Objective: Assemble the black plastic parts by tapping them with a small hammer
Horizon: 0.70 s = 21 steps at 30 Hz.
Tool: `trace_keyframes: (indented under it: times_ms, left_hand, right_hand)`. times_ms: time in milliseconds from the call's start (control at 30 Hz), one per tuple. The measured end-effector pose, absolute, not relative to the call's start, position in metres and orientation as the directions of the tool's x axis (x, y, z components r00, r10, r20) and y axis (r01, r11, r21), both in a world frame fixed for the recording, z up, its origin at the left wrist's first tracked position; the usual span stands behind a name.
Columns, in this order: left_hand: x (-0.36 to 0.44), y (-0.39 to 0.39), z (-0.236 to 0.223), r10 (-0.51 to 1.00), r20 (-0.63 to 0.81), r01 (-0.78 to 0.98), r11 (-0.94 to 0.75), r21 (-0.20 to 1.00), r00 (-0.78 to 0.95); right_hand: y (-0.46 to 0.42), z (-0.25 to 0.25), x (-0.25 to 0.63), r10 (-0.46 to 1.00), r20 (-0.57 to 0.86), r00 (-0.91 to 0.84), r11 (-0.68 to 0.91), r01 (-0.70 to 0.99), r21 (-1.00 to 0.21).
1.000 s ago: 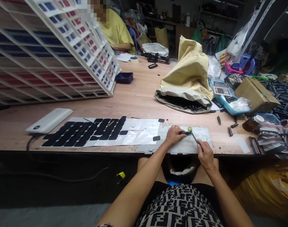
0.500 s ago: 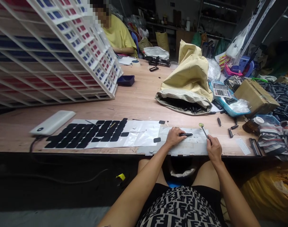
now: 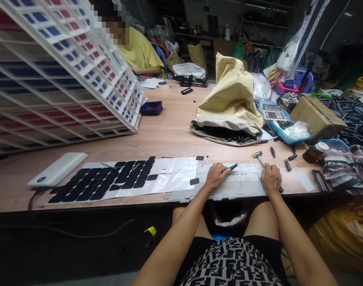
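My left hand [image 3: 216, 174] is closed on a thin black rod-like part [image 3: 233, 167], resting on a grey mat [image 3: 229, 186] at the table's front edge. My right hand [image 3: 271, 178] grips the handle of a small hammer [image 3: 260, 159], whose head lies on the table just beyond the mat. To the left lies a white sheet [image 3: 169, 174] with several black oval pads [image 3: 110, 180] laid out in rows. Two loose black pads [image 3: 194, 181] sit near my left hand.
A tilted white rack of drawers [image 3: 65, 79] fills the left. A white power bank [image 3: 58, 169] lies by it. A yellow sack [image 3: 233, 103] spilling black parts, a calculator [image 3: 272, 112], a cardboard box [image 3: 317, 117] and loose black parts crowd the right. A person in yellow [image 3: 139, 53] sits at the far side.
My right hand has swung the hammer away from the black part and lowered it, so its head now lies on the table. My left hand stays on the part.
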State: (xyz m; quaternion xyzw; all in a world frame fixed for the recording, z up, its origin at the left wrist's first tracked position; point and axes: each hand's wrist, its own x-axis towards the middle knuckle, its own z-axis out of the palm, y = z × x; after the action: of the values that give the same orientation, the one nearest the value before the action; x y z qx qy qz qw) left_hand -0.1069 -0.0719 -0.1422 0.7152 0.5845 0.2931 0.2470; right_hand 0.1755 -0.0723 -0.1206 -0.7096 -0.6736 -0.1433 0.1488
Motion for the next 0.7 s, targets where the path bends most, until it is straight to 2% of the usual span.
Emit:
trace_keyframes:
  times_ms: [133,300,400,533,700]
  left_hand:
    - [-0.104,-0.086,-0.139,0.971,0.158,0.702,-0.24,0.67,0.181]
    - [-0.094,-0.161,-0.148,0.913,0.323,0.707,-0.398,0.585,0.248]
    - [-0.089,-0.205,-0.166,0.892,0.324,0.749,-0.444,0.491,0.317]
    - [-0.085,-0.224,-0.184,0.876,0.317,0.792,-0.471,0.389,0.365]
    - [-0.077,-0.227,-0.179,0.891,0.323,0.809,-0.433,0.397,0.319]
  right_hand:
    - [-0.074,-0.12,0.174,0.919,0.391,0.059,-0.063,0.998,-0.002]
    - [-0.074,-0.12,0.172,0.924,0.377,0.072,-0.075,0.997,-0.005]
    - [-0.075,-0.119,0.171,0.928,0.363,0.081,-0.083,0.997,-0.009]
    - [-0.075,-0.118,0.171,0.928,0.364,0.081,-0.086,0.996,-0.003]
    - [-0.077,-0.118,0.171,0.922,0.38,0.076,-0.086,0.996,0.007]
